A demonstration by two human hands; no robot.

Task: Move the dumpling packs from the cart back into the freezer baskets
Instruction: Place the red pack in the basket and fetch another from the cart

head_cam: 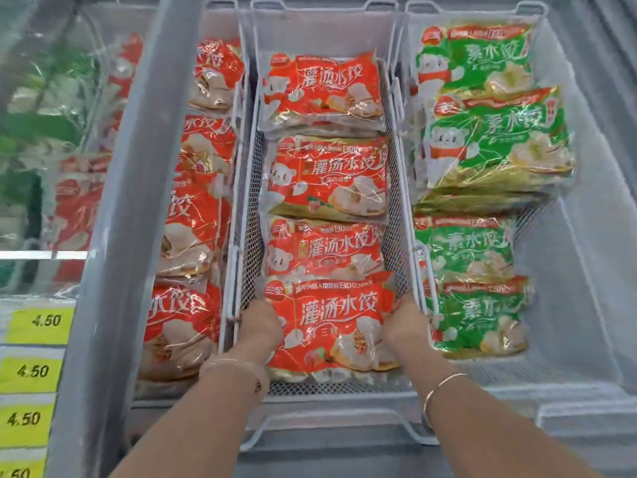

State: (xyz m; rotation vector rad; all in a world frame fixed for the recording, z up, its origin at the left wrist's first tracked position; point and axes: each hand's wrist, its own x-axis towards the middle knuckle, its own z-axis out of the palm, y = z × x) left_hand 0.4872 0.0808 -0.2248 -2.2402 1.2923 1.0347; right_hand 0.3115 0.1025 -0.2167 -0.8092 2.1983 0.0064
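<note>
Glossy crinkled red dumpling pack [331, 326] between both hands, over mesh basket [396, 257].

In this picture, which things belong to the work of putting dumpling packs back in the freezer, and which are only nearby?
Belong to the job:
- red dumpling pack, held at its two sides by the left hand and right hand
- middle basket
- red packs already in it

Only nearby:
- green packs in the right basket
- yellow price tags
</note>
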